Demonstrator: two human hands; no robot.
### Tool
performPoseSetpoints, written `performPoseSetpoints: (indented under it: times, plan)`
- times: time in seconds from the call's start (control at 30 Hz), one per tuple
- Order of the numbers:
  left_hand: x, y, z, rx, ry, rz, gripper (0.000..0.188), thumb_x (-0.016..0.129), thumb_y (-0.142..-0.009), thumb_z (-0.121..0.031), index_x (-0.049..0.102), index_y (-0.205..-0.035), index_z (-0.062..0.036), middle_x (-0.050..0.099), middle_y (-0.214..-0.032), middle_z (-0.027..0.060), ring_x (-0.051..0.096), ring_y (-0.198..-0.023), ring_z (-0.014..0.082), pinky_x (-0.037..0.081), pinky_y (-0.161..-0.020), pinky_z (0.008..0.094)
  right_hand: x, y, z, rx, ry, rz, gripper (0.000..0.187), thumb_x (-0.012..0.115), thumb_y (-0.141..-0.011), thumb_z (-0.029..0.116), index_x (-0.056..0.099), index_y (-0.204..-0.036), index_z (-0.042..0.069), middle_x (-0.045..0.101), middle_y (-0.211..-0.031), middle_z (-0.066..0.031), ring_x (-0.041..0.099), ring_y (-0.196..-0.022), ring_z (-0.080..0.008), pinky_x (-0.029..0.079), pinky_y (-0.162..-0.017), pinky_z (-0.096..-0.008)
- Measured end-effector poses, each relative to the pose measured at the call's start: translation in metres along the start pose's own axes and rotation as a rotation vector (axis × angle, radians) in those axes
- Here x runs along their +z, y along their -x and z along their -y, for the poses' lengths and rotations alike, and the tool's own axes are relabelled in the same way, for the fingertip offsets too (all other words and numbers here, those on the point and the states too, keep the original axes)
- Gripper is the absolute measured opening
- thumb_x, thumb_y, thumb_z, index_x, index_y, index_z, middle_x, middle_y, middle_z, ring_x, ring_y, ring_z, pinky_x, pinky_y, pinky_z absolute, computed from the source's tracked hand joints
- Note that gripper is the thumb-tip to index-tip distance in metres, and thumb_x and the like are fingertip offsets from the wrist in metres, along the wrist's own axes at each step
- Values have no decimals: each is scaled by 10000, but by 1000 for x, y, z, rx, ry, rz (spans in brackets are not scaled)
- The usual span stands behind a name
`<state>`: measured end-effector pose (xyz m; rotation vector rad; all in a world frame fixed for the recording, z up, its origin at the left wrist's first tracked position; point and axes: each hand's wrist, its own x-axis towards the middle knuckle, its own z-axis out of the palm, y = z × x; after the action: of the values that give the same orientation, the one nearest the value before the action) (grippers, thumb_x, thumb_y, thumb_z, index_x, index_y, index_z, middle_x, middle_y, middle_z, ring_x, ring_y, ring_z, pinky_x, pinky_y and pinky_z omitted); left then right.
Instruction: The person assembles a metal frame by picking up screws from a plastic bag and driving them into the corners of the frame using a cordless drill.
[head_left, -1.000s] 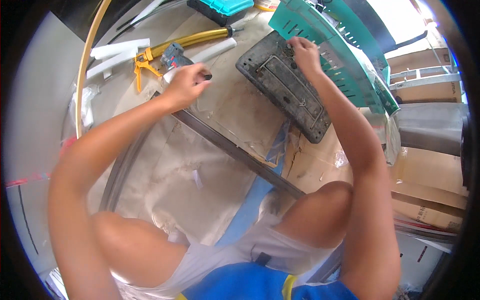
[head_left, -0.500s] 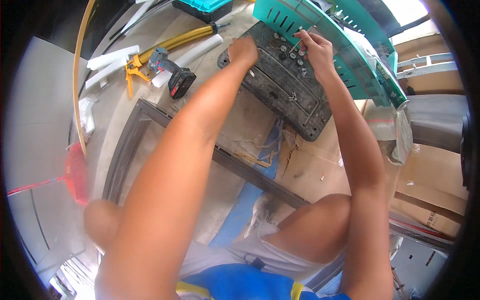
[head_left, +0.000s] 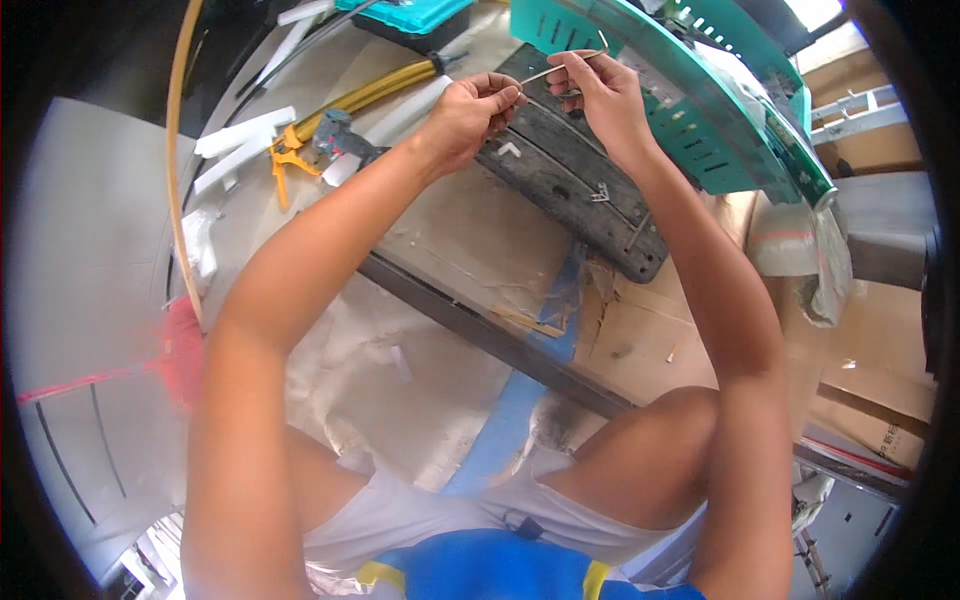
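Both hands point(head_left: 470, 120) point(head_left: 610, 100), pinched closed, hold a bent rod point(head_left: 541, 75) beside a teal crate point(head_left: 735, 172) of assorted items point(head_left: 716, 62)

At twelve o'clock, the left hand point(head_left: 474, 116) is now pinching the bent rod's point(head_left: 541, 76) tip, which is pointing nearer eight o'clock.

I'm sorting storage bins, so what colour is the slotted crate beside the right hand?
The crate is teal green, seen best in the head view.
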<state>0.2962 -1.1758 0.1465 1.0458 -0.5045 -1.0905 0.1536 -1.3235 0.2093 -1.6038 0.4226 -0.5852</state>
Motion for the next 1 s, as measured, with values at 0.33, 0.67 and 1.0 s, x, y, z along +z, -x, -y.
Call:
performPoseSetpoints:
  times: [0.33, 0.67, 1.0]
  plan:
    - [-50, 99, -98, 73, 43, -27, 175, 647, -1021, -166, 658, -1126, -26, 679, -991, 20, 588, -825, 97, 498, -738, 220, 109, 7, 53, -328, 18, 177, 239, 567, -1060, 160, 713, -1086, -28, 732, -872, -56, 658, -765, -102, 539, -665, -264]
    - [-117, 182, -148, 28, -38, -85, 204, 607, -1047, -185, 661, -1105, 3, 636, -949, 24, 550, -798, 101, 486, -708, 242, 193, -6, 78, -404, 127, 591, 282, 513, -1093, 157, 692, -1153, -53, 706, -999, -74, 653, -897, -130, 533, -776, -279]
    - [-191, 241, -104, 120, -355, -259, 156, 640, -1012, -144, 707, -1038, -5, 721, -952, 76, 602, -765, 107, 491, -701, 252, 289, 16, 32, -252, 169, 613, 241, 584, -1050, 147, 722, -1041, -51, 741, -862, -64, 647, -752, -103, 542, -707, -273]
